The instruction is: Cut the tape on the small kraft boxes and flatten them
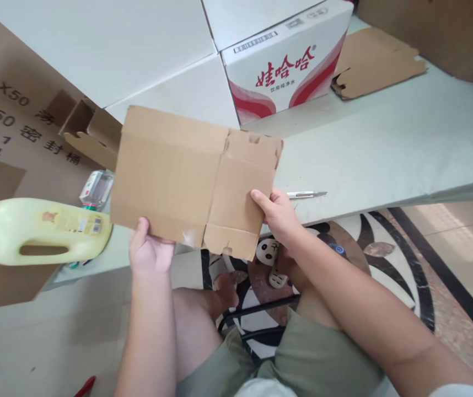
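while the flat brown corrugated cardboard sheet is gripped only along its near edge, its far half hangs unsupported. It could buckle along its creases, and the ragged lower flap looks weak enough to rip further if the hands twist or pull apart. a thumb slipping would probably drop it toward the lap and the patterned floor. the slim silver utility knife lies on the pale grey tabletop just beyond the right hand — a careless reach there risks meeting the blade.

the left hand is closed in a pinch on the sheet's lower left edge, thumb on the front, fingers hidden behind. the right hand pinches the right panel the same way, thumb on the face and fingers behind it.

the sheet is held in the air before the person, above the knees and the table's near edge, facing the camera. it looks like a flattened box blank — a wide left panel, a narrower right one past a vertical crease, short flaps top and bottom, a slit at the top and torn notches below.
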{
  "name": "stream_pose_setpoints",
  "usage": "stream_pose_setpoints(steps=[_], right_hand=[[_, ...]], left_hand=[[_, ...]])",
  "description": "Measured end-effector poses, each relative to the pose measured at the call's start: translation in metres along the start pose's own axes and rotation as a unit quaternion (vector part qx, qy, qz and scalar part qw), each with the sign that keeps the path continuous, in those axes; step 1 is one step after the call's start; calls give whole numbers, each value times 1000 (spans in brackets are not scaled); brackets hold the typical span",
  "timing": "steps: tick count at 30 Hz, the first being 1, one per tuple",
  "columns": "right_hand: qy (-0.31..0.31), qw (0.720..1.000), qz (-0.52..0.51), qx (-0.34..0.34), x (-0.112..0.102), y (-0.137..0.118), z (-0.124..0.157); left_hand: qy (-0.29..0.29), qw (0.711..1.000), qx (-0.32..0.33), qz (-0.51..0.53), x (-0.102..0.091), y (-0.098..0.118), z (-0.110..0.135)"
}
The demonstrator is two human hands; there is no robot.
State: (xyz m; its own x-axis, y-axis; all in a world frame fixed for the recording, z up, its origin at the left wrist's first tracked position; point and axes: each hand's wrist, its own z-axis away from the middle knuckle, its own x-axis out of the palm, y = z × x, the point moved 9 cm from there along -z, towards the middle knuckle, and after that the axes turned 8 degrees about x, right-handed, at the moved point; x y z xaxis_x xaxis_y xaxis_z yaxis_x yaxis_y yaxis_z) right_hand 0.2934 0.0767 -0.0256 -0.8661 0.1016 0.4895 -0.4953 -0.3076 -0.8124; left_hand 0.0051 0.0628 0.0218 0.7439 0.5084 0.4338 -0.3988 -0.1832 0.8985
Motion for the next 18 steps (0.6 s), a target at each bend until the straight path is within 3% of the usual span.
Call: stream_pose_setpoints(steps=[5, 10, 14, 18], right_hand=[[55, 997, -47, 7, -14, 4, -5], [208, 970, -83, -92, -64, -26, 9], [259, 952, -84, -142, -103, -52, 42], [380, 907, -18, -183, -169, -81, 98]], left_hand=[[-55, 992, 13, 111, 29, -18, -21], [-47, 978, -153, 132, 17, -69, -19], [-79, 965, -198, 151, 30, -82, -14], [-150, 951, -215, 165, 51, -85, -11]])
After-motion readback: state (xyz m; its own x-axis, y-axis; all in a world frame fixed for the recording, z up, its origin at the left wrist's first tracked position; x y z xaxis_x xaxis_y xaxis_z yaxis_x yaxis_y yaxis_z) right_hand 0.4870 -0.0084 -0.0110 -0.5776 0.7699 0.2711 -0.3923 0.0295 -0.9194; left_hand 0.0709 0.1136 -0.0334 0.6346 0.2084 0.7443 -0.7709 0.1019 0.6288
